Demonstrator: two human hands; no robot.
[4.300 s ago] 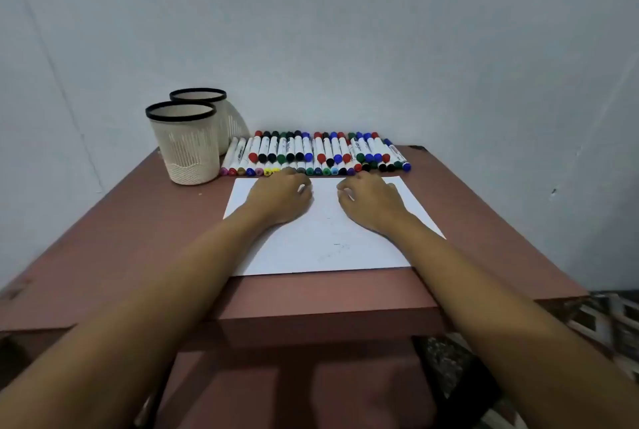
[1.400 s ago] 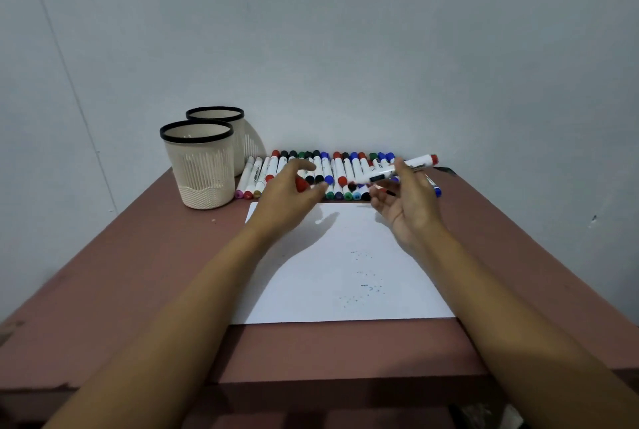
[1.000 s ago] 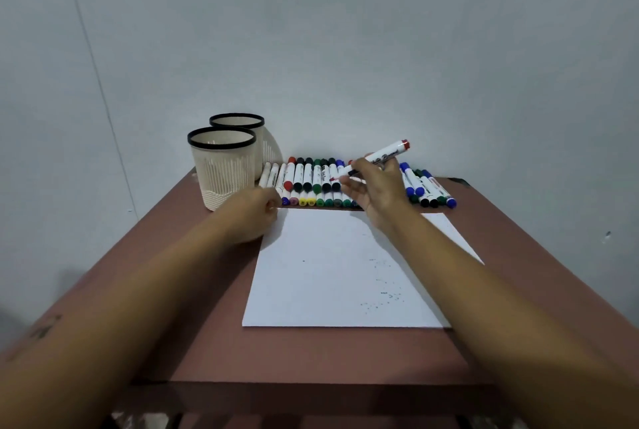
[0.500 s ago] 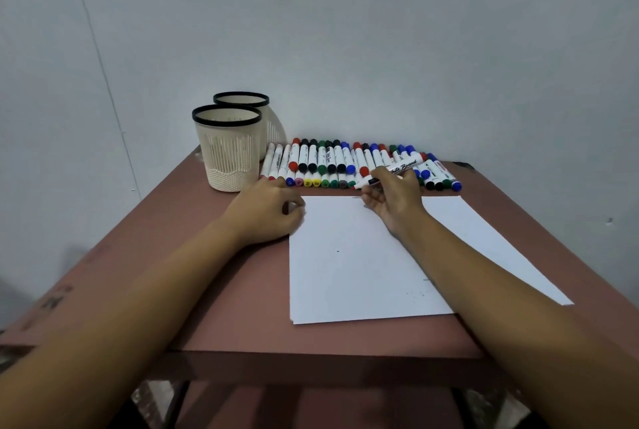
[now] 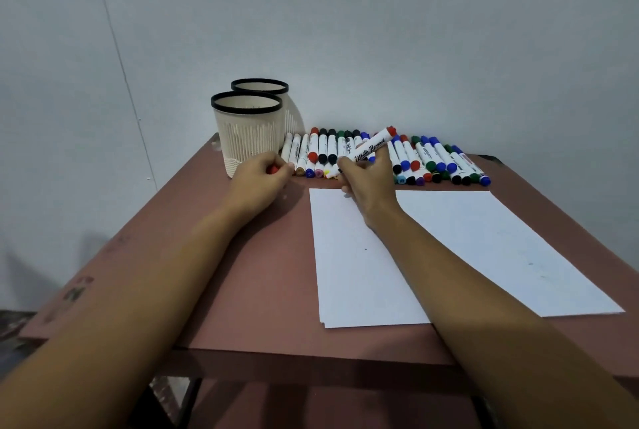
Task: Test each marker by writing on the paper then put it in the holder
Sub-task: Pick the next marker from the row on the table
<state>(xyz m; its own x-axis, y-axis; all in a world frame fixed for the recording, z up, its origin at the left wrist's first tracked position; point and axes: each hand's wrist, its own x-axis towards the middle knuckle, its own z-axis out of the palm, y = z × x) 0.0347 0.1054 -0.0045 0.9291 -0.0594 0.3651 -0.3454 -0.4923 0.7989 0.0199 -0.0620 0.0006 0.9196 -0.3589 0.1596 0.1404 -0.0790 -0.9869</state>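
Observation:
My right hand [image 5: 367, 183] grips a white whiteboard marker [image 5: 371, 147] with a red end, tilted up to the right, its tip just above the far left corner of the white paper [image 5: 449, 248]. My left hand [image 5: 259, 183] rests on the table left of the paper, fingers curled round a small red cap [image 5: 273, 170]. Two cream holders with black rims [image 5: 247, 133] stand at the far left. A row of several capped markers [image 5: 428, 160] lies along the wall behind the paper.
The reddish-brown table [image 5: 242, 273] ends at a near edge below my forearms. A grey wall rises right behind the markers and holders. The paper's right corner reaches close to the table's right edge.
My right hand has tilted the marker's far end upward and slid left to the paper's corner. My left hand has shifted a little toward the holders. The camera view has swung left.

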